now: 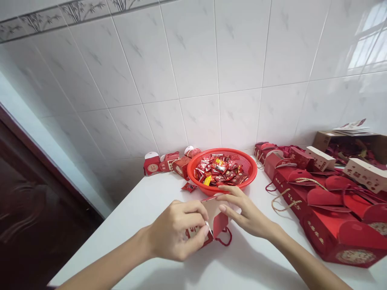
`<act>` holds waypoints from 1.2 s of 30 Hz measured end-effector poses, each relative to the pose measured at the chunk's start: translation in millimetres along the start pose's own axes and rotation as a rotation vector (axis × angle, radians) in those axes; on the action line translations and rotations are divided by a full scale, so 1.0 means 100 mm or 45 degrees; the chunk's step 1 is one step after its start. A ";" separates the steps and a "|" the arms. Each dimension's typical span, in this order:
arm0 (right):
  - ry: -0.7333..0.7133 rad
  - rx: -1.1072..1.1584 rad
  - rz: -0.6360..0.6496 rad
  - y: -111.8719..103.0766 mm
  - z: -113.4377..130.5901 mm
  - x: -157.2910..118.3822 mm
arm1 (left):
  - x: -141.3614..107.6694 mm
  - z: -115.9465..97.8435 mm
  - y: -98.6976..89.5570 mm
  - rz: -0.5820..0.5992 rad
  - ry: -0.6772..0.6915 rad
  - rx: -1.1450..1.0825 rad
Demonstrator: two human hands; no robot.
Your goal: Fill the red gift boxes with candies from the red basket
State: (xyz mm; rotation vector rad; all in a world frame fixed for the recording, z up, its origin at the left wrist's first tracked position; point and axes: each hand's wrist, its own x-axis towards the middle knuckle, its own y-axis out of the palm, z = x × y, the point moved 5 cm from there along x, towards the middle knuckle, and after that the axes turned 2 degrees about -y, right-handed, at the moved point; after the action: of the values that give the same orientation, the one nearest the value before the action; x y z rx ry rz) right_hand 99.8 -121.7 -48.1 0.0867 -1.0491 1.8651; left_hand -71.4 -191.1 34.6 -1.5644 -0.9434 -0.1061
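Note:
A small red and cream paper gift box (221, 224) with a dark red cord handle is on the white table in front of me, its top open. My left hand (178, 230) pinches the near left edge of this box between thumb and fingers. From the right, my right hand (249, 212) grips the far side of it, thumb and fingers on the upper edge. Part of the box is hidden behind my left hand. Just beyond it stands a red plastic basket (253, 174) filled with wrapped candies (220, 166).
Many red gift boxes (353, 237), some with gold cords, line the right side. A cardboard carton (322, 141) sits at the back right. Several small red boxes (151, 164) stand left of the basket, near a loose candy packet (189, 187). A tiled wall (199, 76) bounds the back.

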 end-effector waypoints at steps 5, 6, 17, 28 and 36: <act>-0.030 0.038 0.099 0.08 0.06 0.02 | -0.04 0.04 0.00 0.035 -0.306 -0.069; -0.018 0.088 0.093 0.08 0.07 0.02 | -0.05 0.07 -0.01 0.062 -0.394 -0.047; -0.059 0.140 0.268 0.12 0.07 -0.09 | -0.11 0.55 0.10 0.424 -0.879 -0.039; -0.014 0.385 0.158 0.02 0.17 -0.07 | -0.27 0.69 0.31 0.806 -0.881 -0.115; -0.107 0.585 -0.105 -0.04 0.10 -0.07 | -0.27 1.75 0.27 0.431 -0.958 -0.059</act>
State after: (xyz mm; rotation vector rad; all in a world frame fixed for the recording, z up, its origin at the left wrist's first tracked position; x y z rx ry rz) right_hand 103.4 -132.8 -42.2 0.4730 -0.6423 2.0075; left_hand -148.5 -51.3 -45.9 -1.8158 -1.2250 0.7499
